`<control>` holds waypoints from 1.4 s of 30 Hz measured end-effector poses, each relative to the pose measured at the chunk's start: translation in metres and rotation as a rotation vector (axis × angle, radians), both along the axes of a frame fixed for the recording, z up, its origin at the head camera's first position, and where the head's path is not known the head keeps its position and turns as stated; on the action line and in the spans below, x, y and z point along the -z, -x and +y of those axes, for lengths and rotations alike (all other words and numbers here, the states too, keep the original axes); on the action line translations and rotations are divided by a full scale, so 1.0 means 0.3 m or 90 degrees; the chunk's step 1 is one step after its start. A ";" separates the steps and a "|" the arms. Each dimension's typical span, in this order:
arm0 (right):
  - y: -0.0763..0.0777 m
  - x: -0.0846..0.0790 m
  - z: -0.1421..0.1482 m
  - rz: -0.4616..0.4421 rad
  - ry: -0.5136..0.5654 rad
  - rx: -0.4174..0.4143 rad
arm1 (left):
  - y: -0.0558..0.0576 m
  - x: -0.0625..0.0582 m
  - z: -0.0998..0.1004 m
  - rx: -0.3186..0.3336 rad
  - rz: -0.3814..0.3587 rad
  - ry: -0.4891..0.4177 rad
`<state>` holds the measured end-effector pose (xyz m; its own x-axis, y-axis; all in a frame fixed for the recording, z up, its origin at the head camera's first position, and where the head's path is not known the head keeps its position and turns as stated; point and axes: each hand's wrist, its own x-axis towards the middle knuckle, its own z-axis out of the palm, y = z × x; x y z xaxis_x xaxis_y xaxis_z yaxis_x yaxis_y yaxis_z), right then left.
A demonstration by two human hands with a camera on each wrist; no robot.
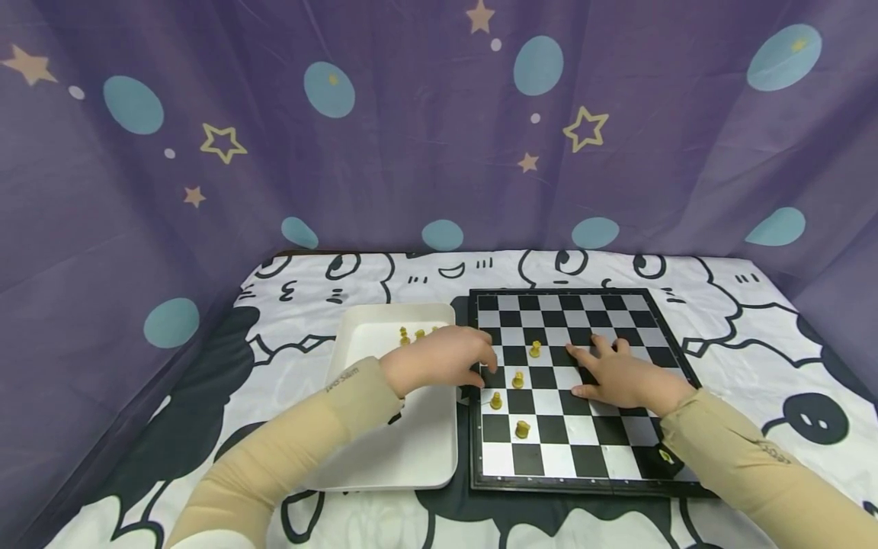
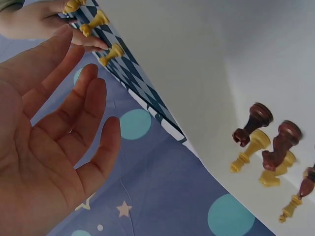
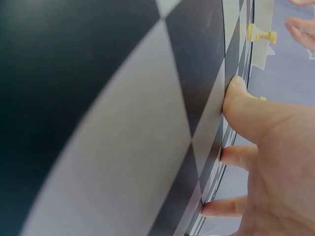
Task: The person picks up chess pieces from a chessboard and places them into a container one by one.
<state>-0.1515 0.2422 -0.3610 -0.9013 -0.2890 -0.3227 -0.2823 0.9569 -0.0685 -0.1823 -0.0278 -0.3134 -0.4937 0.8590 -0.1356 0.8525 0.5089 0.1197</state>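
Observation:
My left hand [image 1: 444, 357] hovers over the seam between the white tray [image 1: 439, 457] and the left border of the chessboard [image 1: 583, 429]. Its fingers are loosely bent, and the palm is bare in the left wrist view. Spread across dark and light squares right of the board's middle, my right hand [image 1: 620, 379] rests its fingertips on the surface. Several yellow chess pieces stand on the left half of the board, among them a pawn [image 1: 496, 400] close to my left fingertips and a rook-like piece [image 1: 522, 429] nearer the front.
Inside the tray lie more yellow pieces [image 2: 251, 150] and dark red pieces [image 2: 259, 115], partly hidden by my left arm in the head view. A small yellow-green spot [image 1: 665, 456] shows at the board's front right corner, beside my sleeve. A purple curtain [image 1: 411, 168] hangs behind the table.

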 end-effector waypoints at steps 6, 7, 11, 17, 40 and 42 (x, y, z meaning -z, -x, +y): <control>0.000 0.002 0.001 0.002 0.001 0.001 | -0.010 0.008 0.022 0.010 -0.003 0.014; 0.000 0.003 0.001 0.003 0.002 0.000 | -0.012 0.010 0.025 0.008 -0.006 0.017; -0.001 0.006 0.002 0.007 0.002 -0.003 | -0.017 0.016 0.036 0.008 -0.011 0.023; -0.005 0.004 0.002 0.014 0.006 -0.008 | -0.018 0.031 0.045 0.021 -0.003 0.040; 0.000 0.008 0.004 0.010 0.008 -0.004 | -0.022 0.054 0.053 0.038 0.007 0.054; -0.001 0.008 0.003 0.010 0.010 -0.004 | -0.023 0.052 0.054 0.041 0.007 0.051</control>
<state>-0.1513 0.2430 -0.3635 -0.9043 -0.2996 -0.3040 -0.2894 0.9539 -0.0790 -0.1753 -0.0117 -0.3290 -0.4395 0.8758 -0.1998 0.8850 0.4602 0.0706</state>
